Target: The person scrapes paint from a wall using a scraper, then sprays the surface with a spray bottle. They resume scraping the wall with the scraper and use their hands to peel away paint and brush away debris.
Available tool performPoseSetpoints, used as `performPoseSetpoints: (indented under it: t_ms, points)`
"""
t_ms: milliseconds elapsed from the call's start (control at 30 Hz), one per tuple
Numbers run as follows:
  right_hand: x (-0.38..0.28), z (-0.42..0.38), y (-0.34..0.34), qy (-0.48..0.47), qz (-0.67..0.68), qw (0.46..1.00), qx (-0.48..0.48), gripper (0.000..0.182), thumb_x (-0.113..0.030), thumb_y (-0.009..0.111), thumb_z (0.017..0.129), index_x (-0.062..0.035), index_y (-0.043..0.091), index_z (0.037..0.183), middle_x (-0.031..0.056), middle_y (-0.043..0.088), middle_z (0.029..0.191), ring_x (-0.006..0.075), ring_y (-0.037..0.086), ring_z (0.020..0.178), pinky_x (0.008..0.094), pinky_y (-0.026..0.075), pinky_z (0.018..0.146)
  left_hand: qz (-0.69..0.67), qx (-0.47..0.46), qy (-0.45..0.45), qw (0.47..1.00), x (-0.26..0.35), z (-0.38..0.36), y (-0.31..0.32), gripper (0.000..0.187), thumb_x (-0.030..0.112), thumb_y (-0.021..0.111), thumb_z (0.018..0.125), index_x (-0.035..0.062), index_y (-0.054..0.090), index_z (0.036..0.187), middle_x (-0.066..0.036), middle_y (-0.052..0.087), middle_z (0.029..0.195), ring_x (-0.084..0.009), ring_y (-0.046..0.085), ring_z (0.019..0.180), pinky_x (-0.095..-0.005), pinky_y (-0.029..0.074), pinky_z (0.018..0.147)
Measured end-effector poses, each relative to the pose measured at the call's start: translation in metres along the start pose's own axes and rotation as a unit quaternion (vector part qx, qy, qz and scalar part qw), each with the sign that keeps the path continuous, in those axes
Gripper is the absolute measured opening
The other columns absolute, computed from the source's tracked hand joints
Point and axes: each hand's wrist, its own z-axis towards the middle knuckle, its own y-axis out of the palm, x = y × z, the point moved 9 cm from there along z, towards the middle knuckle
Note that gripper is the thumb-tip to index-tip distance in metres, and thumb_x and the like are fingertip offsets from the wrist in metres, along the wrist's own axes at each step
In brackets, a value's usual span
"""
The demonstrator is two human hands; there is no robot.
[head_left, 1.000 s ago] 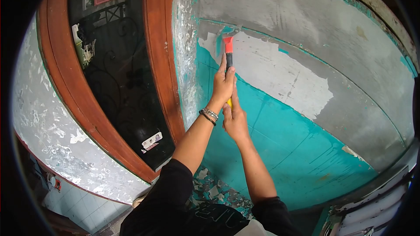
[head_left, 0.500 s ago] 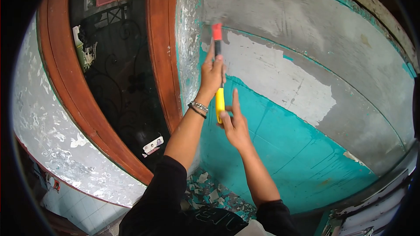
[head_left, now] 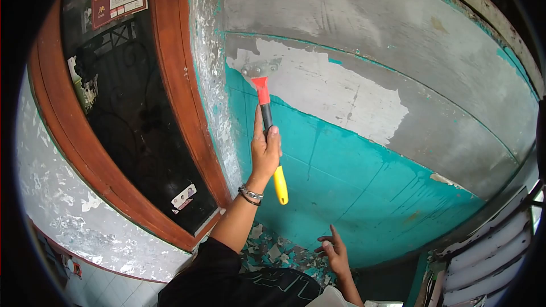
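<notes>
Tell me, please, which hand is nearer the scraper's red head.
Left: the left hand grips the black shaft just below the red head; the right hand is free, lower and further right.

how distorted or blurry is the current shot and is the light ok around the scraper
Head view: strong wide-angle bending, door frame curved, corners black; head view: scraper and left hand fairly sharp, though the blade blends into the pale wall patch; head view: soft light around the scraper, no strong glare; head view: door glass dark, only faint shapes.
</notes>
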Motion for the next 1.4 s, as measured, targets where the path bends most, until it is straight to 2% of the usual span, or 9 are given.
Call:
performPoseSetpoints:
  t_ms: [100, 167, 433, 733, 867, 1067, 1100, 1200, 1400]
  points:
    - [-0.034, -0.004, -0.001, -0.013, 0.014, 0.998, 0.058, 0.072, -0.023, 0.062, 0.093, -0.0038, 0.024, 0.151, 0.0153, 0.058, 0.119, 0.023, 0.063, 0.093, 0.0339, 0.052, 0.077, -0.073, 0.017, -0.007, 0.997, 0.007, -0.028, 0.032, 0.06, 0.021, 0.046, 0.101, 0.0052, 0.018, 0.151, 0.002, 0.044, 0.069, -0.006, 0.042, 0.056, -0.0214, 0.04, 0.048]
    - [-0.094, -0.003, 0.005, -0.209, -0.166, 0.958, 0.106, 0.074, -0.02, 0.065, 0.089, -0.0028, 0.027, 0.15, 0.0184, 0.055, 0.123, 0.028, 0.06, 0.104, 0.0366, 0.051, 0.083, -0.103, -0.004, -0.011, 0.995, 0.002, -0.061, 0.065, 0.055, 0.022, 0.048, 0.101, 0.0015, 0.022, 0.146, 0.001, 0.048, 0.075, -0.0068, 0.046, 0.061, -0.0214, 0.043, 0.056]
    - [-0.188, 0.004, -0.006, -0.228, -0.489, 0.812, 0.219, 0.072, -0.006, 0.067, 0.082, -0.0029, 0.034, 0.146, 0.0186, 0.054, 0.112, 0.0365, 0.06, 0.096, 0.0429, 0.051, 0.076, -0.241, -0.088, -0.093, 0.962, -0.003, -0.12, 0.162, 0.022, 0.021, 0.043, 0.104, 0.0056, 0.034, 0.117, -0.005, 0.05, 0.087, -0.0093, 0.05, 0.074, -0.0241, 0.047, 0.067]
    - [-0.318, -0.048, -0.083, -0.3, -0.536, 0.73, 0.299, 0.039, -0.004, 0.066, 0.085, -0.0077, 0.059, 0.124, 0.0147, 0.065, 0.089, 0.0326, 0.065, 0.073, 0.039, 0.051, 0.064, -0.162, -0.354, -0.023, 0.921, 0.018, -0.153, 0.18, 0.068, 0.024, 0.049, 0.102, 0.0077, 0.006, 0.152, -0.015, 0.055, 0.126, -0.0227, 0.057, 0.108, -0.0378, 0.042, 0.097]
    - [-0.372, -0.068, -0.104, -0.307, -0.585, 0.7, 0.271, 0.03, -0.004, 0.065, 0.084, 0.0011, 0.061, 0.114, 0.0187, 0.061, 0.087, 0.0364, 0.063, 0.074, 0.0375, 0.05, 0.068, 0.009, -0.492, -0.238, 0.837, -0.126, -0.235, 0.11, 0.076, 0.032, 0.053, 0.099, 0.0112, 0.004, 0.154, -0.016, 0.062, 0.115, -0.0235, 0.06, 0.107, -0.0381, 0.044, 0.097]
    - [-0.414, -0.078, -0.13, -0.299, -0.634, 0.656, 0.278, 0.027, -0.016, 0.06, 0.09, 0.0, 0.062, 0.112, 0.0191, 0.061, 0.084, 0.0371, 0.063, 0.073, 0.0391, 0.049, 0.067, 0.33, -0.39, -0.468, 0.721, -0.283, -0.403, -0.162, 0.081, 0.053, 0.057, 0.088, -0.0023, 0.031, 0.142, -0.027, 0.061, 0.119, -0.0377, 0.063, 0.105, -0.0407, 0.049, 0.088]
    - [-0.417, -0.077, -0.135, -0.282, -0.639, 0.66, 0.276, 0.028, -0.019, 0.059, 0.091, -0.0003, 0.062, 0.111, 0.0191, 0.062, 0.083, 0.0374, 0.062, 0.073, 0.0395, 0.048, 0.067, 0.402, -0.364, -0.5, 0.675, -0.269, -0.422, -0.202, 0.076, 0.048, 0.061, 0.086, -0.003, 0.038, 0.137, -0.027, 0.057, 0.126, -0.0382, 0.059, 0.114, -0.0415, 0.047, 0.094]
    - [-0.428, -0.073, -0.146, -0.28, -0.662, 0.645, 0.259, 0.029, -0.022, 0.06, 0.091, -0.0008, 0.063, 0.11, 0.0184, 0.062, 0.083, 0.0379, 0.062, 0.072, 0.0402, 0.048, 0.067, 0.331, -0.327, -0.462, 0.755, -0.271, -0.466, -0.259, 0.07, 0.041, 0.071, 0.081, -0.004, 0.048, 0.13, -0.024, 0.06, 0.123, -0.0382, 0.058, 0.115, -0.0424, 0.047, 0.095]
    - [-0.457, -0.064, -0.134, -0.294, -0.712, 0.599, 0.217, 0.03, -0.024, 0.061, 0.09, -0.0008, 0.065, 0.108, 0.0168, 0.063, 0.081, 0.0362, 0.062, 0.068, 0.0401, 0.048, 0.064, 0.418, -0.239, -0.597, 0.642, -0.231, -0.506, -0.279, 0.067, 0.038, 0.068, 0.084, -0.0053, 0.049, 0.13, -0.025, 0.059, 0.125, -0.0356, 0.056, 0.119, -0.0418, 0.046, 0.097]
